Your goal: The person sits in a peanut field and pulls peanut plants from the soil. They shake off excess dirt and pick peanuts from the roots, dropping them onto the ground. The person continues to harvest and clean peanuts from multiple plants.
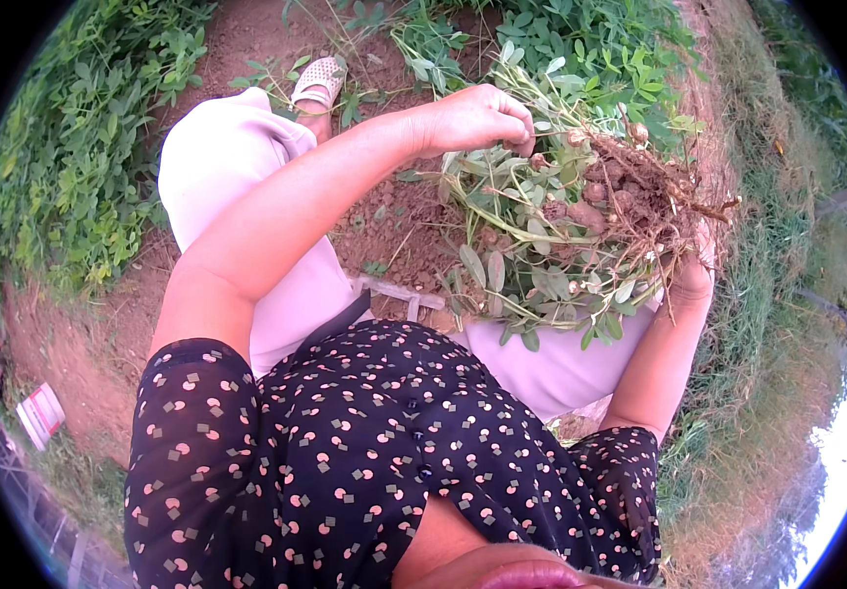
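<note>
An uprooted peanut plant [541, 235] is held sideways over my lap, its leafy stems to the left. Its root clump [644, 188] carries brown soil, thin roots and several peanut pods [587, 216]. My right hand [699, 259] grips the plant from behind the roots, and most of its fingers are hidden. My left hand [486, 121] is curled at the upper side of the plant, fingertips pinched together. A thin strand runs from those fingertips towards a pod [576, 137]; whether a pod is between the fingers is hidden. Another pod [538, 161] hangs just below them.
Leafy green plants [77, 162] grow at the left, with more plants [585, 44] ahead. Bare reddish soil [394, 221] lies between my knees, near a low wooden seat frame [401, 293]. A white-and-red bucket [42, 414] stands at the far left. Grass [762, 309] covers the right side.
</note>
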Tool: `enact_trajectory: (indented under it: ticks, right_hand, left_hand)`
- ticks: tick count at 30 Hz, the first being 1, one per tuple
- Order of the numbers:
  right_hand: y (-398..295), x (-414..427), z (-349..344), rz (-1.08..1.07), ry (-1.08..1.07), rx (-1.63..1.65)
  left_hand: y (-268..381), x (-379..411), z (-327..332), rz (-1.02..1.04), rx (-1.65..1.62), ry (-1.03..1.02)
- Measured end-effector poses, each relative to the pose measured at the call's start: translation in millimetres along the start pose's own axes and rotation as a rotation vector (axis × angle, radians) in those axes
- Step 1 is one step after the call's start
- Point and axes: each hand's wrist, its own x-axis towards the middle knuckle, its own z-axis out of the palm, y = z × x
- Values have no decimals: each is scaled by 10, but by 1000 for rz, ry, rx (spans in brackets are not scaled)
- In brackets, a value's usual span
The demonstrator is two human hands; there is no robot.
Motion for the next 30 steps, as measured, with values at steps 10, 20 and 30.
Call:
enact_trajectory:
  ticks: [10,20,30]
  right_hand:
    - [39,104,-4,18,-1,20]
    - [59,128,64,2,8,-34]
    - [-23,114,234,-24,-26,-40]
  left_hand:
    - [20,-7,0,111,128,99]
    - [-125,60,110,-25,315,226]
    - [-191,18,96,-207,326,244]
